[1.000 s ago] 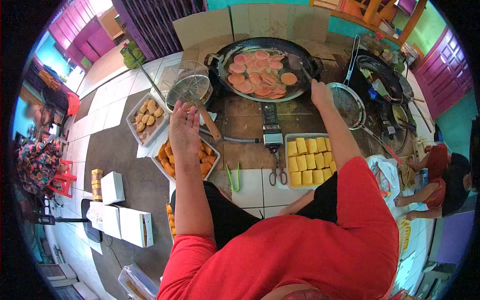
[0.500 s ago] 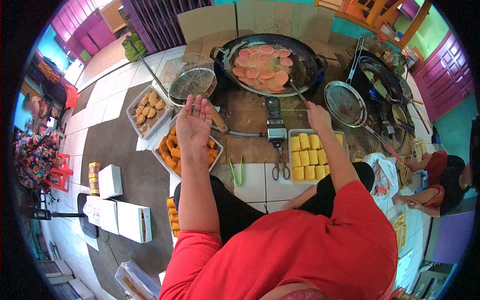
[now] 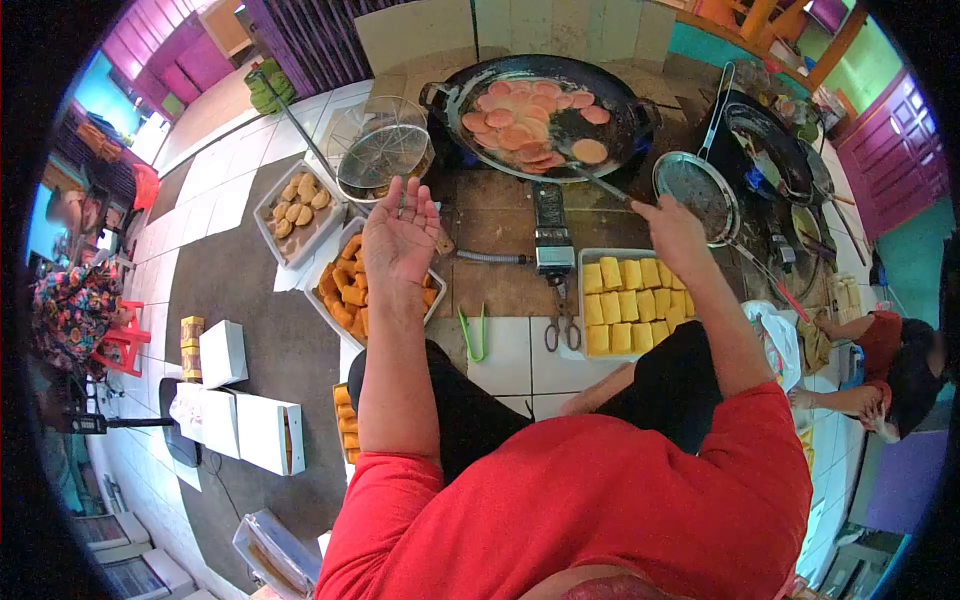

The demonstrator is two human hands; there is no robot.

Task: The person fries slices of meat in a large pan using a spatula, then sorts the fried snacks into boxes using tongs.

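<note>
A large black wok on a burner holds several flat, round pink pieces in bubbling oil. My right hand is closed around a long-handled metal frying utensil. Its head lies among the pieces at the wok's near right and cannot be made out clearly. My left hand is open and holds nothing, palm up, fingers stretched toward the wok. Below that hand stands a tray of browned fried rolls, partly covered by my forearm. A round wire strainer rests on a pan just beyond it.
Yellow blocks fill a container at right, beside scissors and green tongs. A long-handled sieve lies near a second wok. Round buns sit in a tray at left. Another person sits at right.
My right hand has moved right and slightly down with the utensil. The pink pieces have shifted, baring a dark patch of oil at the wok's right. My left hand has barely moved.
</note>
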